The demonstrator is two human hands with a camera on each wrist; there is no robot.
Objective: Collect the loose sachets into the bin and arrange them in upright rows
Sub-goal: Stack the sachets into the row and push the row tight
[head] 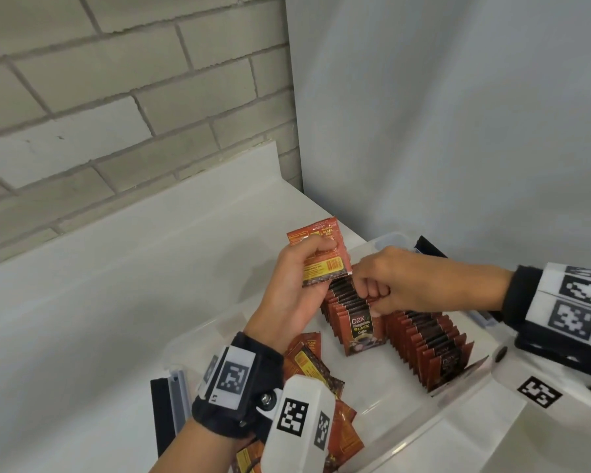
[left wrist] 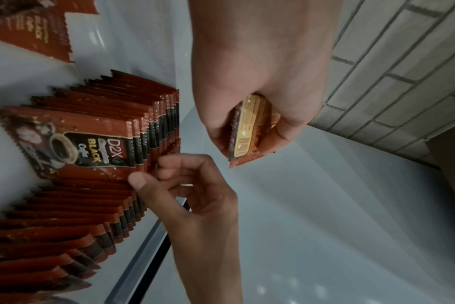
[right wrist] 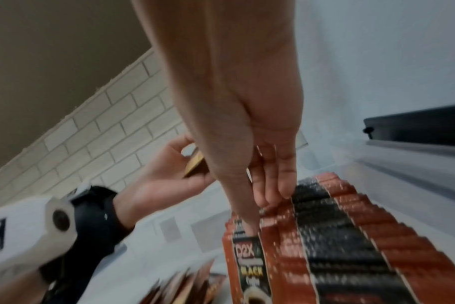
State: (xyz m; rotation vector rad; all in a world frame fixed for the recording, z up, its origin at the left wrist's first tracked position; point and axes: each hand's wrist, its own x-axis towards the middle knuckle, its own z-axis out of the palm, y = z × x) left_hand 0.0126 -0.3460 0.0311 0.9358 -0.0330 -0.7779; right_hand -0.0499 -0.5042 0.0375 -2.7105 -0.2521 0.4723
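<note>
Two rows of sachets [head: 420, 339] stand upright in your clear bin [head: 458, 401], though the near end of the right-hand row is cut off behind the bin's wall and the far sachets blur into a red-and-black band in the right wrist view. Loose sachets [head: 313, 367] lie flat at the bin's near left, partly hidden under your wrist camera. Your left hand [head: 296, 285] is raised above the bin's far left corner, fingers curled round one sachet [head: 323, 254], its back label facing you; only its edge shows in the left wrist view. Your right hand [head: 400, 285] reaches in from the right, palm down, thumb and fingertips [left wrist: 169, 174] pinching the tops of the front sachets in the left row. How many it grips is hard to tell. Bin and all sit on the white table [head: 116, 302], beside the brick wall [head: 99, 97].
</note>
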